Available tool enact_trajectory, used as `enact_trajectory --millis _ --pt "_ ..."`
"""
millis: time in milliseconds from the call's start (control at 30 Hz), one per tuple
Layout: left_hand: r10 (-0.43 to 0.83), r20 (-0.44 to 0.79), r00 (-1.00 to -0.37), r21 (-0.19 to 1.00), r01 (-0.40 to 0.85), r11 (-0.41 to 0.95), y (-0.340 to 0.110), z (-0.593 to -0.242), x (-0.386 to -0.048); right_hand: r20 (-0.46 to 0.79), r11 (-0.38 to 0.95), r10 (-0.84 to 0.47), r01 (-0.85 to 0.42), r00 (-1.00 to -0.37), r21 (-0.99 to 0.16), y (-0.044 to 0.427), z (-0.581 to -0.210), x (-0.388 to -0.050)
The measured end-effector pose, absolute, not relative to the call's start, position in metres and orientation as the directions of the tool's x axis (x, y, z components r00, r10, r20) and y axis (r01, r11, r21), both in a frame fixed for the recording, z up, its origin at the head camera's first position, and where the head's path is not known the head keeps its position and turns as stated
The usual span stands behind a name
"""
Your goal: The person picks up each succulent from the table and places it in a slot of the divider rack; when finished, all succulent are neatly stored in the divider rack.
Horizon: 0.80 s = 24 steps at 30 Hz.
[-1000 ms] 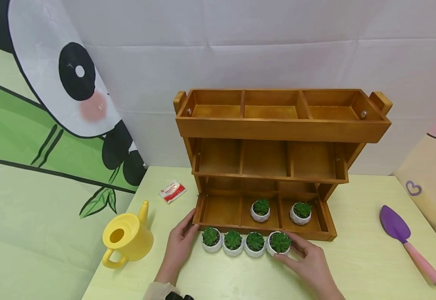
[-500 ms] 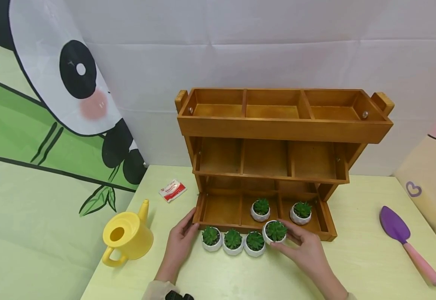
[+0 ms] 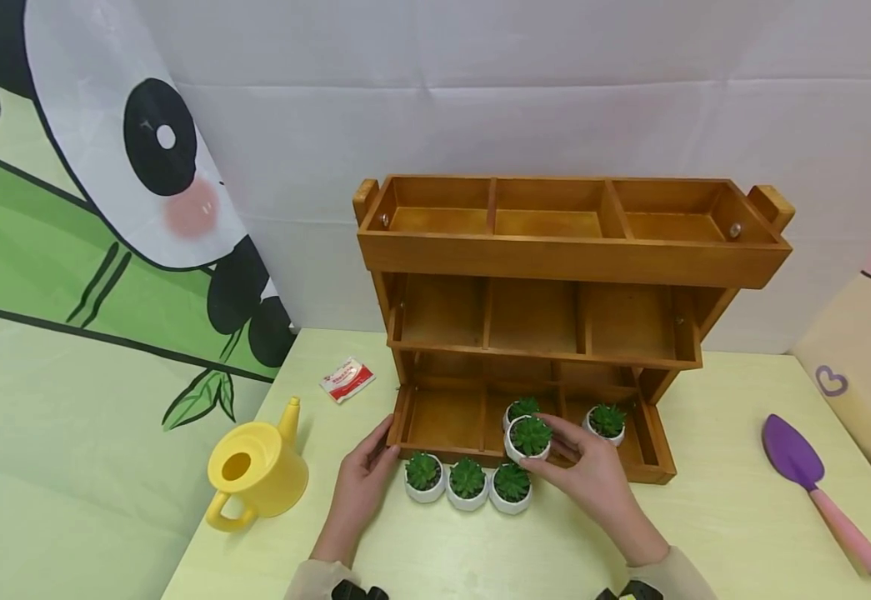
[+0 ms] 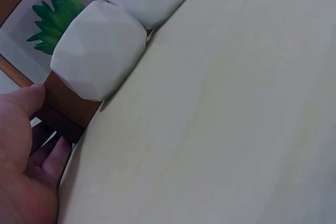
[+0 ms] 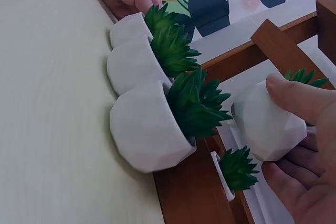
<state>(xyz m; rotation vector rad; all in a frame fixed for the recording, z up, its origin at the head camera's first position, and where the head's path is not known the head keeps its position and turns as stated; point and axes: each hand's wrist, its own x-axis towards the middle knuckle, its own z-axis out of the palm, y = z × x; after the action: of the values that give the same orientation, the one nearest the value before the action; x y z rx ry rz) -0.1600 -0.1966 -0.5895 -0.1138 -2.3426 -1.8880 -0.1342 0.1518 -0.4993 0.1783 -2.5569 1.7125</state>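
Currently, your right hand (image 3: 593, 479) pinches a potted succulent (image 3: 530, 438) between thumb and fingers, above the front edge of the wooden rack's (image 3: 570, 260) bottom tier. Your left hand (image 3: 361, 483) grips that tier's front left corner, thumb and fingers on either side. Three small pots (image 3: 468, 487) stand in a row on the surface (image 3: 450, 558) just before the rack; one pot (image 3: 606, 422) sits in the tier's right compartment, another (image 3: 522, 406) in its middle one. The yellow watering can (image 3: 270, 479) stands by the surface's left edge, the purple scoop (image 3: 793, 450) near its right.

Rear succulent (image 3: 523, 407) partly hidden behind held succulent (image 3: 530, 437); packet lettering (image 3: 348, 381) illegible
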Motion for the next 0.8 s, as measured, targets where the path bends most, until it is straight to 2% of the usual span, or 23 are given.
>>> enact_trajectory --millis 533,800 --pt "-0.008 0.167 -0.986 0.967 0.162 0.199 -0.196 -0.588 -0.159 0.094 0.389 -0.114 -0.132 -0.989 -0.912 0.119 -0.495 -0.165" --pt "-0.009 0.156 -0.988 0.964 0.15 0.221 -0.197 -0.588 -0.158 0.116 0.343 -0.154 -0.164 -0.981 -0.925 0.101 -0.499 -0.175"
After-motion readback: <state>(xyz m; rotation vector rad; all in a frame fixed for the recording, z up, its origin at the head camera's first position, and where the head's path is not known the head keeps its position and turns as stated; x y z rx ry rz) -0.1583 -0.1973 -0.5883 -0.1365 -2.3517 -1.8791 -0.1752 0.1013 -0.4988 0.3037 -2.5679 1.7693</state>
